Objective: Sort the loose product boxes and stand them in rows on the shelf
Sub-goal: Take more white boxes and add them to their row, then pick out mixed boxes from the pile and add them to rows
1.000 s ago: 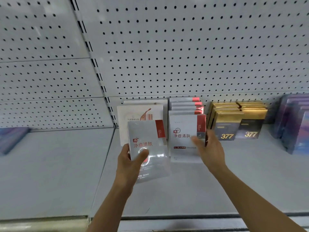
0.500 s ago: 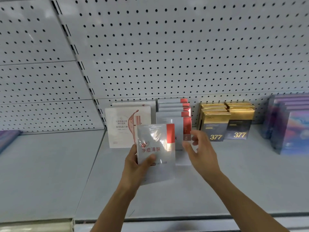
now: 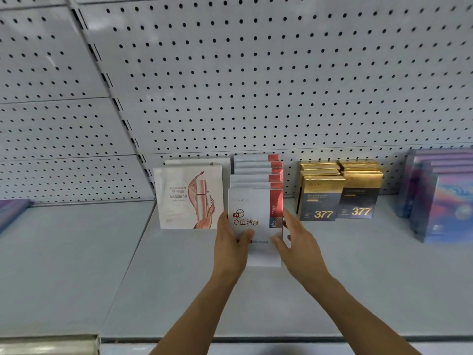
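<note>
On the grey shelf, at the front of a row of white-and-red boxes, a white box with a red corner stands upright between two hands. The left hand grips its left edge, thumb curled across the front face. The right hand holds the right edge, thumb on the front and fingers reaching behind. Just left of the row stands a white box printed with a rose-gold bottle, another behind it. To the right, apart from the row, two short rows of gold-and-navy boxes marked 377 stand side by side. Further right sit purple boxes. A white pegboard wall rises behind everything.
</note>
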Available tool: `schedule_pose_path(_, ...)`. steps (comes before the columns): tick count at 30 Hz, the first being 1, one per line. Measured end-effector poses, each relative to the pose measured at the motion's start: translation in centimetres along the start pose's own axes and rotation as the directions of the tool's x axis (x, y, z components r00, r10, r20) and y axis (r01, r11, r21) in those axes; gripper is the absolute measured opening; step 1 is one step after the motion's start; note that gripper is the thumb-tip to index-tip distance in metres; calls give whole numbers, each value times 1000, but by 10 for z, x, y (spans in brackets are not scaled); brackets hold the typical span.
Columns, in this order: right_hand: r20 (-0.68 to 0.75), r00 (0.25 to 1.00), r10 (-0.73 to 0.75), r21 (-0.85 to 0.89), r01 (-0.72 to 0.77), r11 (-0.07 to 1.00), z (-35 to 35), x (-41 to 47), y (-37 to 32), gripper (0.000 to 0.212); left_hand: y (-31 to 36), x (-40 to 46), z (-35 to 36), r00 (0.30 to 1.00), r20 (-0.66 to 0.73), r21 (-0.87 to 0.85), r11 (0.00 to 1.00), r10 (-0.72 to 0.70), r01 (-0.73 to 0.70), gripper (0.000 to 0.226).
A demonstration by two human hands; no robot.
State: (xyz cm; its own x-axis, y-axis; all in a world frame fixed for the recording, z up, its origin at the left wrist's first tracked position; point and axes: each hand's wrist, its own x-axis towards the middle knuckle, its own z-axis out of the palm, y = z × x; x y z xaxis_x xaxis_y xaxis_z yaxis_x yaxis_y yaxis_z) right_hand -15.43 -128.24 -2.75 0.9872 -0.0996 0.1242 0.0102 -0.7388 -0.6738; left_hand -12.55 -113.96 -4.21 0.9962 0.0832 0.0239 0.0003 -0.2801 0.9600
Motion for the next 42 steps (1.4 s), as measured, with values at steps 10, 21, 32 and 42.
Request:
schedule_pose_path(10, 40, 999, -23, -213, 31, 977, -17, 0, -13, 67, -7, 3, -22, 992, 75, 458, 880, 102, -125, 78)
schedule_pose_path(21, -60, 930, -362, -127, 353, 927, 35, -50, -92, 40, -6, -59, -132, 937, 42, 621, 725, 348, -297, 59)
schedule_pose_path(32, 209, 886, -413, -23, 427, 904, 183, -120, -238, 41, -69, -128, -349, 967, -111, 655, 749, 229, -102, 56)
schedule_pose_path(42, 322, 829, -457, 120, 443, 889, 293, -153, -361, 35, -112, -172, -519, 963, -224, 675, 737, 148, 44, 52)
